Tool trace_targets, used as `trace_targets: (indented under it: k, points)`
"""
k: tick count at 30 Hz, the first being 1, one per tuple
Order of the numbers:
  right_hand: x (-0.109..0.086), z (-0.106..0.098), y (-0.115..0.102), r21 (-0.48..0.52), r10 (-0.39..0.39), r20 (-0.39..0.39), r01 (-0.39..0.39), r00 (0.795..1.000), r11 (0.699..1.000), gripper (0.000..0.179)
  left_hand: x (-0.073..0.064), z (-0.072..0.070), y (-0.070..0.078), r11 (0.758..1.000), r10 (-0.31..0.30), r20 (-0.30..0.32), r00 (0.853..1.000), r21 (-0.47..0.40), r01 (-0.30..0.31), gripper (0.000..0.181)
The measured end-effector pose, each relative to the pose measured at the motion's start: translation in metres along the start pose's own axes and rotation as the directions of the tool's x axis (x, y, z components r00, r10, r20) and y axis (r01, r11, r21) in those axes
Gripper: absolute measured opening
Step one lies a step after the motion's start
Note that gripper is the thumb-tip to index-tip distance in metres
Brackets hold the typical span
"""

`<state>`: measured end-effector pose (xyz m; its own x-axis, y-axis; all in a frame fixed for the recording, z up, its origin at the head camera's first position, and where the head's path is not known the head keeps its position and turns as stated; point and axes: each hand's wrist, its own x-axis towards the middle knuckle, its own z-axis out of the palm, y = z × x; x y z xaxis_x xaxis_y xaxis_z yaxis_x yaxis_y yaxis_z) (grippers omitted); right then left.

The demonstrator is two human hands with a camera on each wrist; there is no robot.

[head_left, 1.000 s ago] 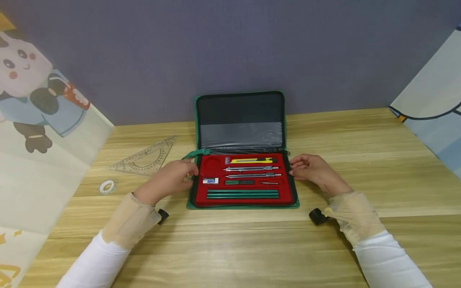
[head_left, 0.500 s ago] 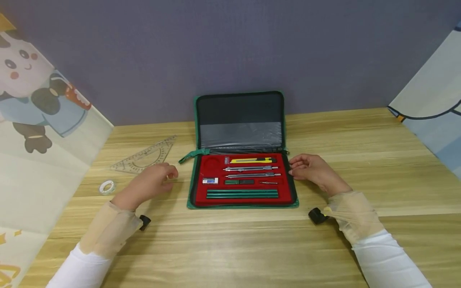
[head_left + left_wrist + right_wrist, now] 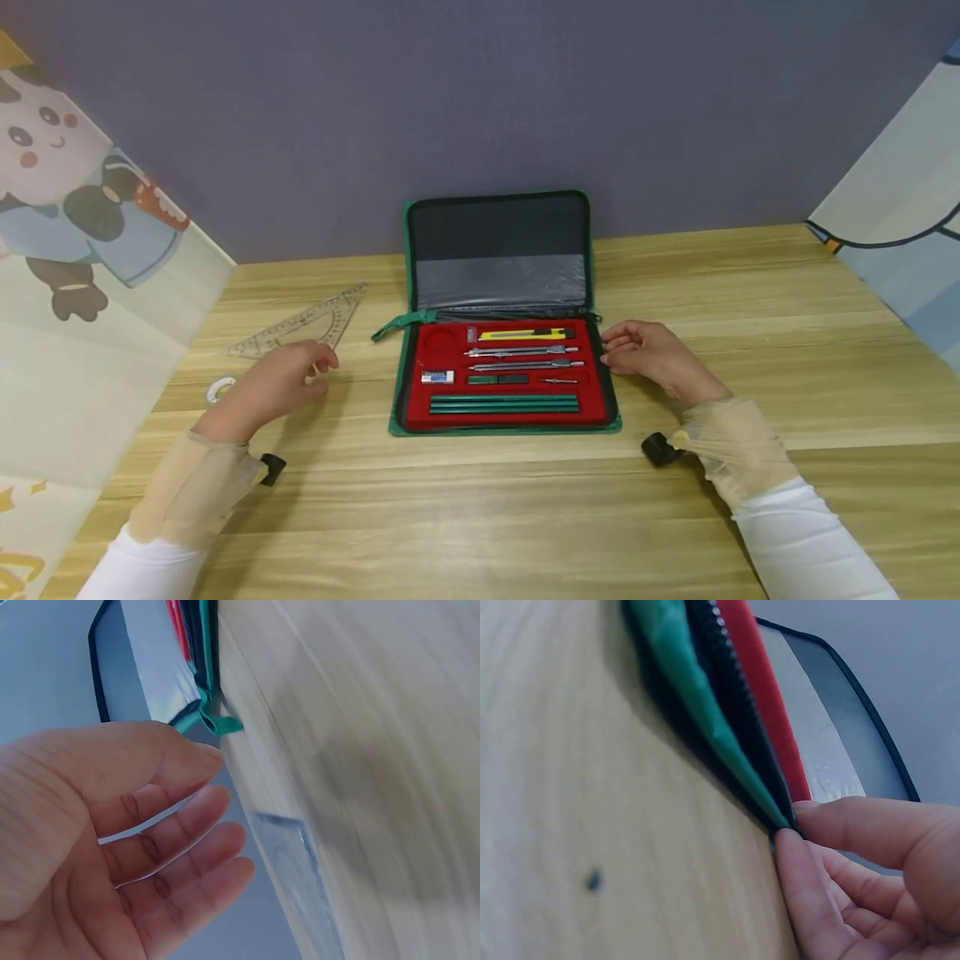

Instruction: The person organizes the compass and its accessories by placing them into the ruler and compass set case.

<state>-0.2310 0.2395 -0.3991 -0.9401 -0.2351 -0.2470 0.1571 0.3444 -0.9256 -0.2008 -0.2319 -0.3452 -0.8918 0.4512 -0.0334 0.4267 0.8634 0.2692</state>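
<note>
A green zippered drawing-instrument case (image 3: 498, 229) lies open on the table, its lid raised at the back. My right hand (image 3: 651, 363) is at its right side; the right wrist view shows thumb and index finger pinching the case's edge (image 3: 697, 701). To the left, my left hand (image 3: 266, 385) hovers with relaxed fingers, holding nothing, over the near part of a clear set square (image 3: 300, 317). A small white roll of tape (image 3: 213, 390) is partly hidden behind that hand. The case's green strap (image 3: 219, 722) sticks out beyond my left fingertips in the left wrist view.
The red tray (image 3: 517, 423) holds a yellow utility knife (image 3: 517, 335), two metal compasses (image 3: 525, 352), an eraser (image 3: 438, 377), a dark green small box (image 3: 497, 379) and green pencils (image 3: 504, 404). A round recess (image 3: 442, 342) is at its upper left. A grey-blue partition (image 3: 480, 100) stands behind.
My left hand has left the case's left edge and moved left and slightly toward me, over the set square and beside the tape. The right hand has stayed at the case's edge.
</note>
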Motion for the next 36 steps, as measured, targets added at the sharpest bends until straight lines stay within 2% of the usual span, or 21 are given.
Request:
trace_targets:
  k: [10,16,26,36]
  points:
    - [0.004,-0.002,0.006,0.011,0.012,0.005,-0.012,1.0,1.0,0.042,-0.014,-0.001,-0.012,0.999,-0.02,-0.051,0.998,0.027,0.022,0.02]
    - [0.001,0.0,0.001,0.013,0.01,0.014,-0.01,1.0,1.0,0.044,-0.019,-0.004,-0.017,0.998,-0.035,-0.071,0.997,0.043,0.038,0.021]
    - [0.001,0.0,0.001,0.004,0.01,0.002,-0.01,1.0,1.0,0.043,-0.023,-0.008,-0.023,0.997,-0.068,-0.069,0.995,0.022,0.07,0.024]
    - [0.0,0.0,0.001,0.0,-0.001,-0.002,0.001,1.0,1.0,0.043,-0.027,-0.011,-0.032,0.997,-0.069,-0.065,0.995,0.021,0.071,0.023]
